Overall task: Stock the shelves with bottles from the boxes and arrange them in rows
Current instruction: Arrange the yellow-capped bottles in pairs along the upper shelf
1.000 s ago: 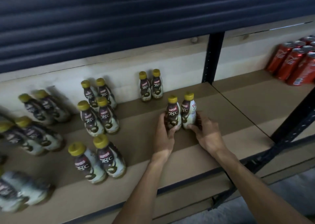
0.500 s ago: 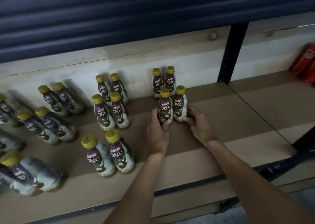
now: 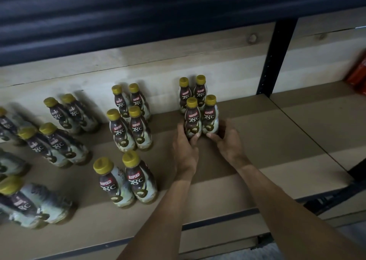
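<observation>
Brown cardboard covers the shelf point(image 3: 277, 141), where bottles stand in pairs. On the right, the left hand point(image 3: 185, 149) curls round one upright bottle point(image 3: 193, 119) and the right hand point(image 3: 227, 143) round its neighbour point(image 3: 210, 115). Both bottles stand just beyond the hands, close before the back pair point(image 3: 200, 89), so I judge that a short straight push will line them up.

Left hand point(image 3: 185, 147) and right hand point(image 3: 227, 143) reach forward side by side on bare arms.
The left hand wraps the base of the left yellow-capped brown plastic bottle point(image 3: 193, 119), thumb across its front, wrist straight. The right hand cups the right yellow-capped brown plastic bottle point(image 3: 210, 117), thumb at its foot; its fingers behind are mostly hidden and probably curled. Both forearms angle in from the lower right.
</observation>
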